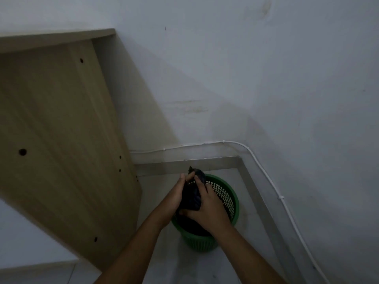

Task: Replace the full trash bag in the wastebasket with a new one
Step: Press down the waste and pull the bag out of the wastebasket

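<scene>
A green mesh wastebasket stands on the floor in the room's corner. A black trash bag sits in it, its top gathered into a neck that rises above the rim. My left hand grips the neck from the left side. My right hand wraps around it from the right, fingers reaching up toward the bag's tip. The bag's lower part is dark inside the basket and mostly hidden by my hands.
A light wooden desk side panel stands close on the left of the basket. White walls meet in the corner behind it, with a white cable running along the baseboard. Pale floor tiles lie in front.
</scene>
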